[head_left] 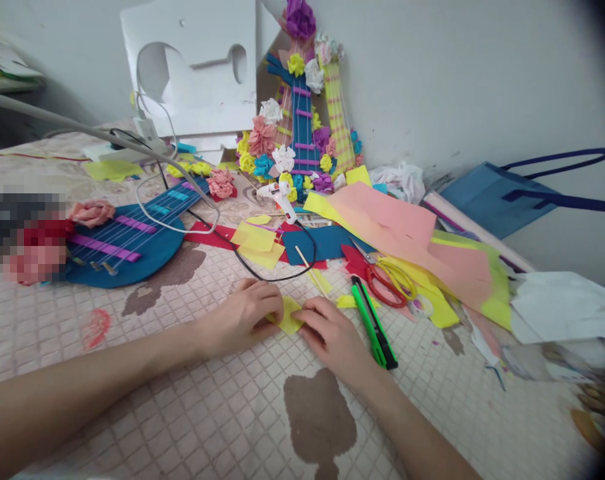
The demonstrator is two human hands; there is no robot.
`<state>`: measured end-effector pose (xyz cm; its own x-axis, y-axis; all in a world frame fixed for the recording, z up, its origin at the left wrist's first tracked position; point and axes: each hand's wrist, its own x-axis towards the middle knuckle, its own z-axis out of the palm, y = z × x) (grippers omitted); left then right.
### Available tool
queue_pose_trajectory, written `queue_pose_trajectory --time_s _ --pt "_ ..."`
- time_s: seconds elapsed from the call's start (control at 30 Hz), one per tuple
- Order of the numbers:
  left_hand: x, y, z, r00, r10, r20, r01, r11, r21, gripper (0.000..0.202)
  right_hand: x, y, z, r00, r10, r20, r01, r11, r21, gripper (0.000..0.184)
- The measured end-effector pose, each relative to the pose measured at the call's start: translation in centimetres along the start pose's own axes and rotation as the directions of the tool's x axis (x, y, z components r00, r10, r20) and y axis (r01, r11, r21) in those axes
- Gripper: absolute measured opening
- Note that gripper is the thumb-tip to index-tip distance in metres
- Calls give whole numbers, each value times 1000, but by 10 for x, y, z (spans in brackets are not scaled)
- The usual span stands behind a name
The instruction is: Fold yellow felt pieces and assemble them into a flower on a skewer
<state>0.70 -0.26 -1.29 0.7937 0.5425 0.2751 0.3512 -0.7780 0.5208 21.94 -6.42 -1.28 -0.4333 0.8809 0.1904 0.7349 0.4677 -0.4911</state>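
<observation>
Between my two hands, low over the patterned tablecloth, is a small piece of yellow paper. The fingers of my left hand curl round its left side. At its right edge, my right hand pinches the paper between thumb and fingers. A thin wooden stick lies just beyond my fingers. Right of my right hand rests a green box cutter. Several yellow paper squares lie behind my hands, near a white hot glue gun that stands with its black cord looping toward me.
Red-and-yellow-handled scissors lie by pink and yellow paper sheets at right. At left is a blue paper guitar with strings. More flower-decorated guitars lean against the wall. A power strip and a white foam board stand behind.
</observation>
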Motion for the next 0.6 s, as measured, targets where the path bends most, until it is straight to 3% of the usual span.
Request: queue_pose_trajectory --time_s 0.2,0.4,0.6 --pt "-1 -1 -1 1000 -8 5 9 1000 -18 11 0 -2 0 999 44 -25 -44 999 14 20" --pt "-2 1 2 994 -104 -41 103 994 -46 14 0 -3 -1 999 35 -8 -34 998 50 13" --pt "-2 5 1 974 -226 -35 224 974 -37 10 2 -4 2 987 159 -17 -154 973 174 18"
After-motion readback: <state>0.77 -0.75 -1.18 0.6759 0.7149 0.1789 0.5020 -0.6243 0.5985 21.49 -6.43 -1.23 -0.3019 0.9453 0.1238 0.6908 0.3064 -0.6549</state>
